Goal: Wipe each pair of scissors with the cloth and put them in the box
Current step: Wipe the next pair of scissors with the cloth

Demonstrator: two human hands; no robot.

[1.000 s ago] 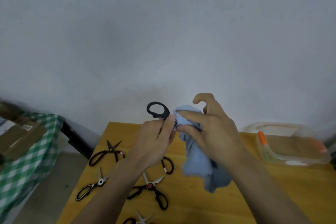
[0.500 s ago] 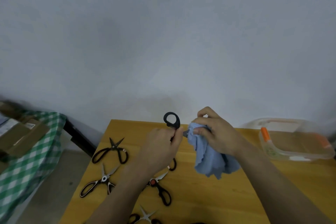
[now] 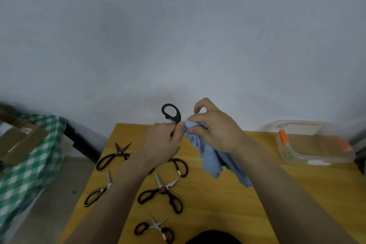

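Left of the table [image 3: 227, 214] a checked cloth [image 3: 29, 164] drapes over another surface with cardboard [image 3: 17, 140] on it. On the table's left half five spare scissors [image 3: 161, 192] lie open and apart. Above them my left hand [image 3: 162, 144] is closed around the black scissors [image 3: 171, 113], one handle loop sticking up. Touching it, my right hand [image 3: 215, 130] pinches the blue rag [image 3: 213, 156] over the blades, which are hidden; the rag hangs down toward the table. At the table's far right corner sits the clear box [image 3: 316, 156].
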